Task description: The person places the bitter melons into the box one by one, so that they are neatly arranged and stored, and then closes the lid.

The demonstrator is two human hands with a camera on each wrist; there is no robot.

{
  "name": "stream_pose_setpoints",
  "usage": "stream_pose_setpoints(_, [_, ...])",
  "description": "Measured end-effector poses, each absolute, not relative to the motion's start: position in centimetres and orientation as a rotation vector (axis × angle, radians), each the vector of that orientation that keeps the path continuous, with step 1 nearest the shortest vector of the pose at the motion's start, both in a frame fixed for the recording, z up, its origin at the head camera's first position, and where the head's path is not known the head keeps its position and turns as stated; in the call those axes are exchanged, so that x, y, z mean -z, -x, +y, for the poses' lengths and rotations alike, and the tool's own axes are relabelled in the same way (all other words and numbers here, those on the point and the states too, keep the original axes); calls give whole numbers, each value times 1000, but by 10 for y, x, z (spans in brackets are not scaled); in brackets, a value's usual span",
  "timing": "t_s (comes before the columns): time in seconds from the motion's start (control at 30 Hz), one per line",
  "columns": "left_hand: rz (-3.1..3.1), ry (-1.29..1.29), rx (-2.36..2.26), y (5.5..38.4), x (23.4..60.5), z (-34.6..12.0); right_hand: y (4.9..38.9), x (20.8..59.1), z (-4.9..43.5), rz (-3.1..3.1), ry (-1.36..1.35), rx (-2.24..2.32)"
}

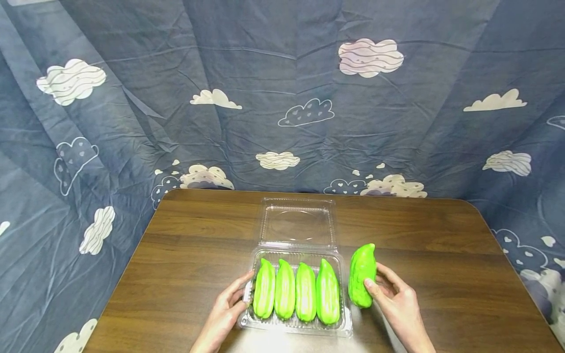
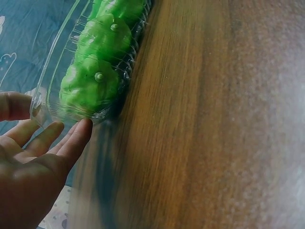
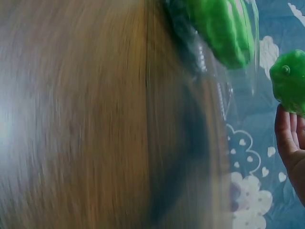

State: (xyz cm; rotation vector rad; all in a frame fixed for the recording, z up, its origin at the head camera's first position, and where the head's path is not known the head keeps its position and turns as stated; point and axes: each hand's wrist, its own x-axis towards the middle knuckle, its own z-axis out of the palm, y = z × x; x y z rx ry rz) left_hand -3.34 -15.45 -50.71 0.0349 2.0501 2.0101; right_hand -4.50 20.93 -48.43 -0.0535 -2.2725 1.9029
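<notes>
A clear plastic clamshell box [image 1: 297,329] sits on the table with its lid [image 1: 298,223] laid back. Several bright green, bumpy bitter melons [image 1: 285,289] lie side by side in it, tips pointing away. My left hand [image 1: 222,310] grips the box's left rim, thumb on one side and fingers on the other; the left wrist view shows the fingertips [image 2: 86,125] at the wall beside the end melon [image 2: 90,86]. To the right of the box, my right hand [image 1: 399,299] holds another bitter melon [image 1: 363,277] upright between thumb and fingers. Its stem end shows in the right wrist view.
The brown wood-grain table [image 1: 441,245] has rounded far corners. Behind it and at both sides hangs a blue-grey curtain [image 1: 247,63] printed with clouds. Light glares off the table's near edge in front of the box.
</notes>
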Motion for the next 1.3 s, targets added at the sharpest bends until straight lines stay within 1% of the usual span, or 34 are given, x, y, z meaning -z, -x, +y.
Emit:
stream_pose_setpoints(0.4, [2041,-26,-2019,32,507,-155,38,476,177,-2168,48,-2040])
stream_pose_setpoints(0.83, [2054,-22,-2017,34,507,-155,41,467,143,-2183,-164,-2162])
stream_pose_setpoints(1.1, [2056,-21,-2019,35,508,-153,41,466,119,-2192,-125,-2258])
stream_pose_setpoints(1.3, [2056,-23,-2022,35,508,-154,44,468,105,-2218,-132,-2242])
